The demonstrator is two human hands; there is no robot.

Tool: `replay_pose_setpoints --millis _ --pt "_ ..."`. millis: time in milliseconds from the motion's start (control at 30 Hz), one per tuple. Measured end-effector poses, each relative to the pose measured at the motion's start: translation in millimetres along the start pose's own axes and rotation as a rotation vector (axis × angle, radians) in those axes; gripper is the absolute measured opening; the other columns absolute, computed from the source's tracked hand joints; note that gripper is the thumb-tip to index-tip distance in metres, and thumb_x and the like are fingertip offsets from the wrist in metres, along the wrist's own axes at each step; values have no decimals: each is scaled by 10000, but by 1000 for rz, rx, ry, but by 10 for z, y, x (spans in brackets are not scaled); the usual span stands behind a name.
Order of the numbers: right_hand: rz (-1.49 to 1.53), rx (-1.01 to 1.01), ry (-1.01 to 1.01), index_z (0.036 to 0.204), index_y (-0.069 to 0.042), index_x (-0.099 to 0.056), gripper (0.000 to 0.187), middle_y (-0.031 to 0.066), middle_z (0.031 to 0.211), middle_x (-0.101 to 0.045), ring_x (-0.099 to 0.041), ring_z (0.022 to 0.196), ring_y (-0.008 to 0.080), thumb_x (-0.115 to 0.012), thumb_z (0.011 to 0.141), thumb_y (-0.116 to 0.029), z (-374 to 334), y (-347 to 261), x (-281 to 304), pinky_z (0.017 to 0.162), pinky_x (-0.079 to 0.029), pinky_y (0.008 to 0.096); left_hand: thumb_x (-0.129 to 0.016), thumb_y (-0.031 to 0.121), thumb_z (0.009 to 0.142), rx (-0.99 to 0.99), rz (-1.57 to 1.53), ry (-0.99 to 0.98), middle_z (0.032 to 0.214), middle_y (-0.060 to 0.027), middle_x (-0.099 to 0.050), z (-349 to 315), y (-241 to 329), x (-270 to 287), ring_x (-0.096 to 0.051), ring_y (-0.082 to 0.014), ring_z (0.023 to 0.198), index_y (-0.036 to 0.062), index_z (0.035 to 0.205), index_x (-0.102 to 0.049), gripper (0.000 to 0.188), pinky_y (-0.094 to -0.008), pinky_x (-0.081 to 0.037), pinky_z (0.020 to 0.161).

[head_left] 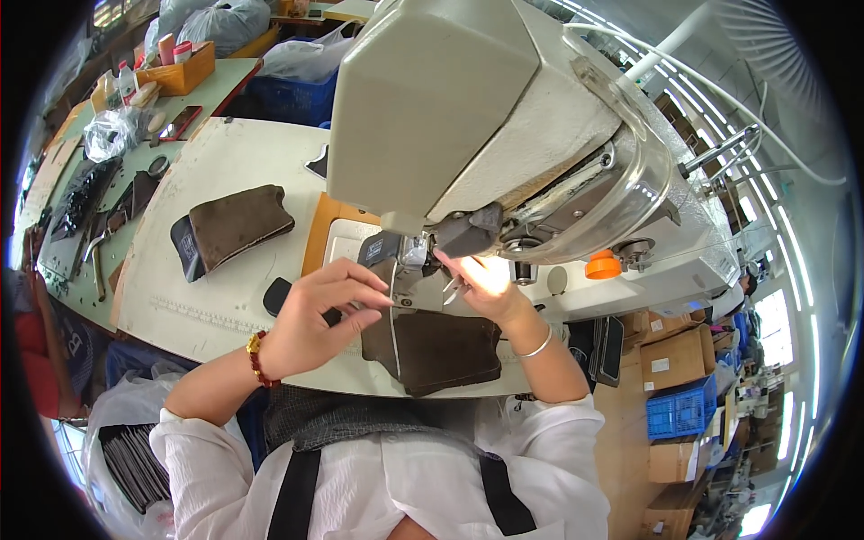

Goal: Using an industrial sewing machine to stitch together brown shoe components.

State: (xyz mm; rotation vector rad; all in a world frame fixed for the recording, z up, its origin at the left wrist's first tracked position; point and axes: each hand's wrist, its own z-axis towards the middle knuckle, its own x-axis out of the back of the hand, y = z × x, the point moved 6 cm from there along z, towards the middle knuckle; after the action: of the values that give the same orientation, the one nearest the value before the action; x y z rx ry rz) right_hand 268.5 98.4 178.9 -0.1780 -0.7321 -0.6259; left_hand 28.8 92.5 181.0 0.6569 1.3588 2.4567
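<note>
Pale worktable (148, 270), dark brown panel (445, 353), roughly rectangular, matte

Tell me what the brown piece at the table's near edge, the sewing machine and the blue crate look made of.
Brown piece: probably suede or napped fabric, judging by its matte, mottled surface.
Sewing machine: likely painted metal, perhaps partly plastic; pale and smooth with a low sheen.
Blue crate: likely moulded plastic, from its even colour and open lattice.

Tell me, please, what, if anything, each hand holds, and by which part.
The right hand holds a metal tool, its gripped part hidden; for the left hand, I cannot tell.
</note>
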Motion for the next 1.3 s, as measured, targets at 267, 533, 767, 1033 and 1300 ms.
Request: replay_pose_setpoints --millis 267,533,767,1033,1300 --pt "228 -38 -14 1149 -4 -753 435 114 948 -750 -653 643 192 -691 743 139 150 -81 45 606 -542 305 -759 -14 886 -60 98 61 1113 -55 -696 75 -60 -12 -694 -168 904 48 1036 -778 164 -285 -579 722" --pt "144 -362 199 919 -49 -704 83 71 795 -664 -567 588 193 -753 863 -86 -396 -169 214 554 -460 342 -821 41 819 -244 448 195 963 -52 -685 123 -23 -63 -670 -204 766 71 974 -758 170 -317 -546 662" --pt "1036 -1353 45 1299 20 -532 341 -20 849 -613 -482 576 130 -544 1097 -254 -1139 407 -344 532 -409 313 -904 181 734 -230 599 371 852 -32 -640 281 -41 -126 -630 -224 776 88 905 -730 260 -338 -528 692" --pt "193 -561 226 926 -64 -607 146 16 689 -519 -467 573 105 -690 997 -161 -226 -150 87 521 -380 271 -838 39 738 -400 720 371 806 -38 -606 364 2 -242 -614 -245 755 87 837 -711 168 -350 -506 669" --pt "-177 -178 277 1077 -131 -795 379 -17 571 -486 -441 457 170 -805 703 -70 152 -357 -69 472 -367 326 -806 13 755 -396 638 349 824 -52 -617 384 181 -287 -625 -259 776 77 843 -705 148 -359 -511 681"
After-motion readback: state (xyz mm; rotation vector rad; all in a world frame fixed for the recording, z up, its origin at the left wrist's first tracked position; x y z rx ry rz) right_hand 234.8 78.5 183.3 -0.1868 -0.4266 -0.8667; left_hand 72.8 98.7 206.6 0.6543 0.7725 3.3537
